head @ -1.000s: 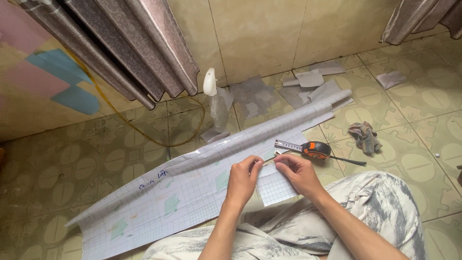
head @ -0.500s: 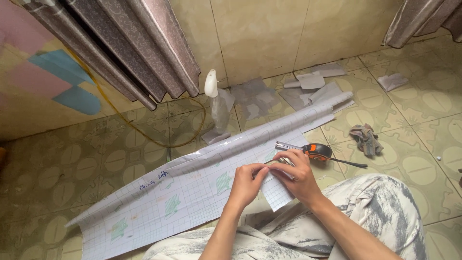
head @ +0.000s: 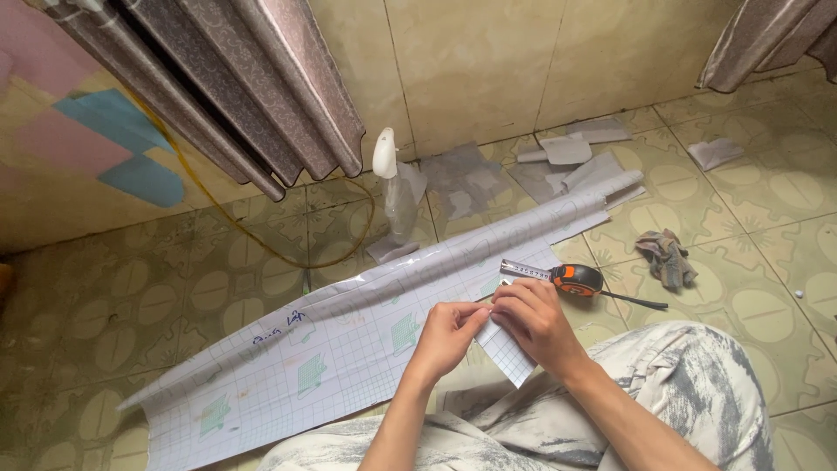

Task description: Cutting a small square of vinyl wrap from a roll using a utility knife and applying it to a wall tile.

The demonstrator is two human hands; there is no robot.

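Observation:
A long roll of gridded backing film [head: 349, 340] lies partly unrolled across the tiled floor in front of my knees. My left hand [head: 446, 338] and my right hand [head: 534, 321] meet over a small cut piece of the gridded sheet [head: 507, 356], each pinching its upper edge near one corner. An orange and black tape measure [head: 575, 279] with its blade pulled out lies just beyond my right hand, next to a thin dark tool [head: 635, 302].
A clear spray bottle [head: 397, 196] stands by the wall with a yellow cord [head: 288, 253] looping near it. Grey scraps [head: 567, 153] litter the floor at the back. A crumpled rag [head: 667, 257] lies right. Curtains [head: 253, 96] hang on the left.
My hands have drawn closer together on the small sheet, fingertips now pinching its top edge. The view has shifted slightly; the roll and tape measure have not moved.

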